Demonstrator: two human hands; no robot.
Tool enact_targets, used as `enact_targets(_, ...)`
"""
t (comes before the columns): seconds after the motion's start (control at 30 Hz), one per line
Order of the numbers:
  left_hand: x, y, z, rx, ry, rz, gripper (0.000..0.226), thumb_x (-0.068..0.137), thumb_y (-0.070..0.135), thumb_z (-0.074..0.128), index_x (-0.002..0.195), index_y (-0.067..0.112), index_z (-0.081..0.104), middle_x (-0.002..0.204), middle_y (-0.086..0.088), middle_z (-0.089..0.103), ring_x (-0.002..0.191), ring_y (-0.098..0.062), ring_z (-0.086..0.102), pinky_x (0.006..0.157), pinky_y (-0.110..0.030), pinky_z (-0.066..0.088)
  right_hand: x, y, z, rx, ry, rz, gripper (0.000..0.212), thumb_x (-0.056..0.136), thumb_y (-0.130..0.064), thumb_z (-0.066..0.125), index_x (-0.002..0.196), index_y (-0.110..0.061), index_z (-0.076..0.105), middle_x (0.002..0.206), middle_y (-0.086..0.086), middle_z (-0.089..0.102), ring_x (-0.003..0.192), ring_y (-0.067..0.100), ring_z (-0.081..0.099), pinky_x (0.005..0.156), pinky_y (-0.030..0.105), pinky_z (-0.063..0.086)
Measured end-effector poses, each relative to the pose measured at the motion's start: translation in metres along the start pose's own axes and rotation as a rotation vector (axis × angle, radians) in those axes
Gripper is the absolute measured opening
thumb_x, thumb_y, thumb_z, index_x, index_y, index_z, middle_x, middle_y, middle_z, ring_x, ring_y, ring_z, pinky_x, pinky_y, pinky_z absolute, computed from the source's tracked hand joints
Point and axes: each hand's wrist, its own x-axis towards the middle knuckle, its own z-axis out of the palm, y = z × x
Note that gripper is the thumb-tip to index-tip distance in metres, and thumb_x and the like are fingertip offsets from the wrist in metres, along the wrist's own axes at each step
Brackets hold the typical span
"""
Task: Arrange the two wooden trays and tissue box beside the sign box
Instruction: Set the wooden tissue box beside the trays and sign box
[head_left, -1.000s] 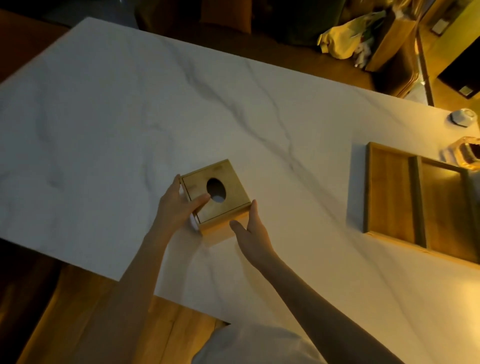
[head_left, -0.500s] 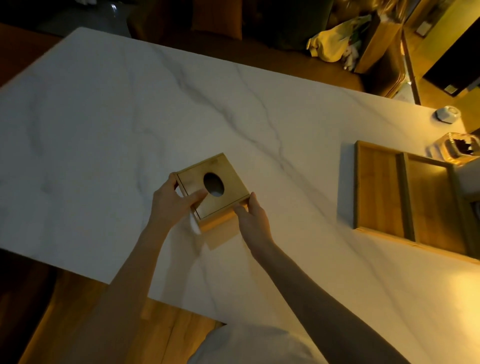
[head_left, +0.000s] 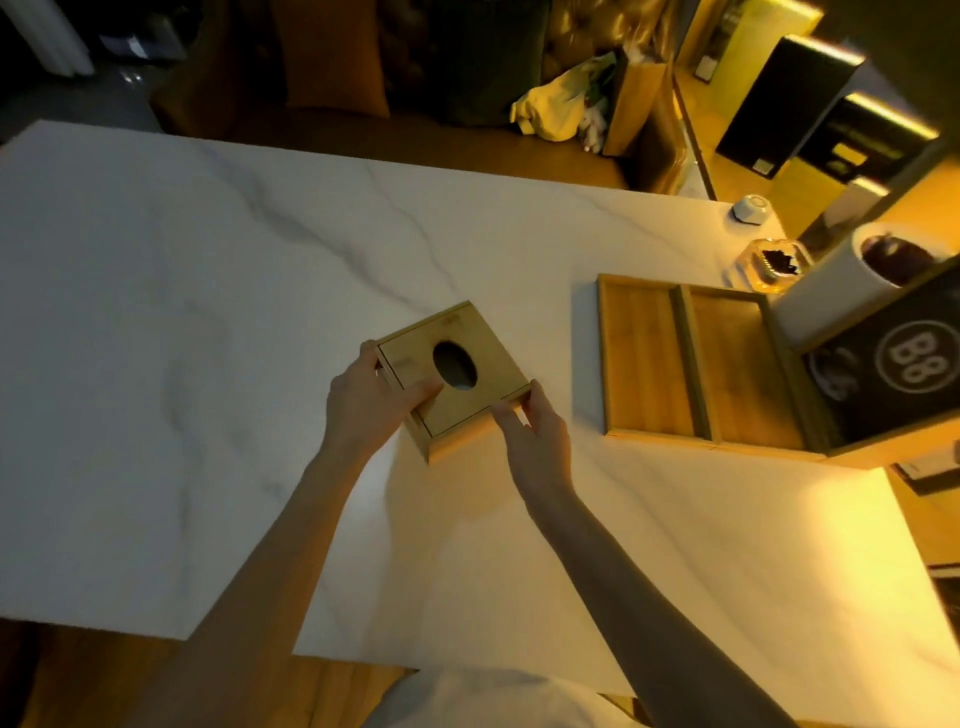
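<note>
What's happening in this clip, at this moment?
A person grips a wooden tissue box with both hands on a white marble table: the left hand on its left side, the right hand at its near right corner. The box sits mid-table, apart from the two wooden trays, which already lie side by side against the dark sign box at the right. The tissue box has not yet joined them.
</note>
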Motion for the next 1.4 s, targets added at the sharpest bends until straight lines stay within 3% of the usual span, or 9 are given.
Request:
enact_targets(0.1, -0.005, 0.026, 0.026, 0.009, -0.062, 0.055, 0.074, 0.059, 0.060, 0.064, 0.109, 0.008, 0.048, 0.106, -0.011, 0.065, 0.094, -0.023, 0.060, 0.078, -0.032, 0.048, -0.003, 0.007, -0.031, 0.022, 0.094, 0.020, 0.052, 0.089, -0.032, 0.053, 0.136, -0.016, 0.038, 0.130, 0.006, 0.055, 0.120, 0.021, 0.049, 0.098, 0.046, 0.047)
enact_targets(0.23, -0.017, 0.061, 0.066, 0.016, -0.127, 0.131, 0.098, 0.041, 0.082, 0.045, 0.106, 0.007, 0.048, 0.098, -0.008, 0.064, 0.082, -0.020, 0.059, 0.071, -0.028, 0.047, -0.009, 0.019, -0.077, 0.066, 0.191, 0.016, 0.049, 0.090, -0.027, 0.054, 0.135, -0.017, 0.040, 0.128, 0.004, 0.058, 0.120, 0.020, 0.049, 0.097, 0.042, 0.047)
enact_targets(0.4, -0.034, 0.091, 0.118, 0.017, -0.220, 0.138, 0.080, 0.053, 0.067, 0.060, 0.106, 0.007, 0.048, 0.103, -0.010, 0.066, 0.091, -0.025, 0.061, 0.073, -0.033, 0.051, -0.018, 0.041, -0.137, 0.105, 0.286, 0.030, 0.044, 0.091, -0.024, 0.051, 0.134, -0.015, 0.043, 0.115, 0.004, 0.063, 0.096, 0.013, 0.054, 0.071, 0.020, 0.046)
enact_targets(0.53, -0.052, 0.110, 0.162, 0.018, -0.265, 0.167, 0.061, 0.066, 0.051, 0.068, 0.103, 0.008, 0.048, 0.102, -0.010, 0.065, 0.089, -0.021, 0.059, 0.065, -0.025, 0.046, -0.025, 0.062, -0.177, 0.148, 0.367, 0.102, 0.042, 0.093, -0.024, 0.048, 0.132, -0.012, 0.044, 0.120, 0.010, 0.061, 0.111, 0.026, 0.052, 0.088, 0.039, 0.045)
enact_targets(0.73, -0.085, 0.133, 0.218, 0.026, -0.318, 0.166, 0.063, 0.067, 0.053, 0.066, 0.106, 0.006, 0.046, 0.103, -0.010, 0.064, 0.087, -0.024, 0.061, 0.073, -0.035, 0.054, -0.034, 0.099, -0.225, 0.186, 0.451, 0.183, 0.045, 0.094, -0.024, 0.046, 0.136, -0.011, 0.039, 0.134, 0.010, 0.052, 0.124, 0.028, 0.043, 0.107, 0.049, 0.035)
enact_targets(0.9, -0.107, 0.145, 0.252, 0.031, -0.336, 0.142, 0.076, 0.068, 0.055, 0.064, 0.122, 0.006, 0.041, 0.120, -0.012, 0.060, 0.105, -0.028, 0.058, 0.086, -0.040, 0.053, -0.038, 0.123, -0.253, 0.188, 0.498, 0.185, 0.046, 0.093, -0.028, 0.046, 0.136, -0.013, 0.039, 0.138, 0.009, 0.049, 0.127, 0.029, 0.042, 0.109, 0.053, 0.032)
enact_targets(1.13, -0.128, 0.154, 0.281, -0.015, -0.327, 0.119, 0.065, 0.069, 0.049, 0.067, 0.116, 0.010, 0.046, 0.116, -0.009, 0.062, 0.100, -0.025, 0.061, 0.077, -0.028, 0.049, -0.037, 0.146, -0.276, 0.179, 0.531, 0.208, 0.047, 0.094, -0.028, 0.046, 0.138, -0.016, 0.037, 0.141, 0.005, 0.046, 0.130, 0.028, 0.040, 0.108, 0.055, 0.032)
enact_targets(1.27, -0.135, 0.155, 0.292, 0.014, -0.361, 0.076, 0.085, 0.065, 0.059, 0.062, 0.128, 0.008, 0.037, 0.128, -0.012, 0.055, 0.111, -0.028, 0.057, 0.088, -0.039, 0.053, -0.036, 0.156, -0.282, 0.166, 0.543, 0.239, 0.046, 0.093, -0.030, 0.048, 0.136, -0.016, 0.039, 0.140, 0.005, 0.048, 0.129, 0.028, 0.042, 0.107, 0.056, 0.035)
enact_targets(1.4, -0.141, 0.157, 0.300, 0.055, -0.345, 0.057, 0.086, 0.070, 0.051, 0.064, 0.134, 0.006, 0.029, 0.134, -0.015, 0.050, 0.115, -0.031, 0.054, 0.089, -0.038, 0.051, -0.036, 0.162, -0.288, 0.155, 0.539, 0.244, 0.051, 0.092, -0.031, 0.048, 0.139, -0.017, 0.035, 0.145, 0.005, 0.043, 0.133, 0.028, 0.037, 0.108, 0.054, 0.033)
